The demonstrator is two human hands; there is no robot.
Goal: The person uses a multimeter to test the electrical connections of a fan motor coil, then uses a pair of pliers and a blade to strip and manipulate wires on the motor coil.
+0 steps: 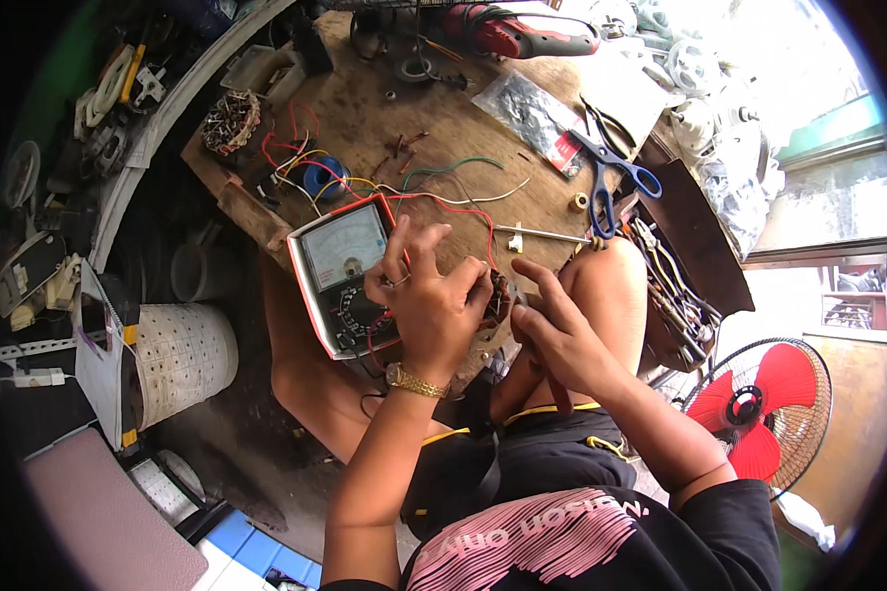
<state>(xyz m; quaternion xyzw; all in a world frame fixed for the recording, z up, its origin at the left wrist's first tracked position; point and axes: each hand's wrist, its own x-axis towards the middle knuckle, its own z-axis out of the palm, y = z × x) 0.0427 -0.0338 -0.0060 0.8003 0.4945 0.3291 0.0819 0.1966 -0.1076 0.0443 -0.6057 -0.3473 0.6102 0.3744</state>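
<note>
Between my hands, over my lap, is a small dark motor part with reddish copper windings [498, 297], mostly covered by fingers. My left hand [432, 307] pinches its left side with thumb and forefinger, the other fingers raised. From the right, my right hand [565, 330] grips it, thumb and forefinger at its edge and the lower fingers curled beneath. Close by my left hand, an analog multimeter [345, 241] in a red-edged case leans on my leg, its dial partly behind the hand. Red, white, yellow and green wires [434, 197] run across the wooden board above.
Blue-handled scissors [606, 163], black pliers [609, 128] and a screwdriver [542, 233] lie on the wooden board [463, 118]. A tool box [695, 227] stands right, beyond my knee. A red-bladed fan [754, 404] is at lower right, a white basket [187, 355] at left.
</note>
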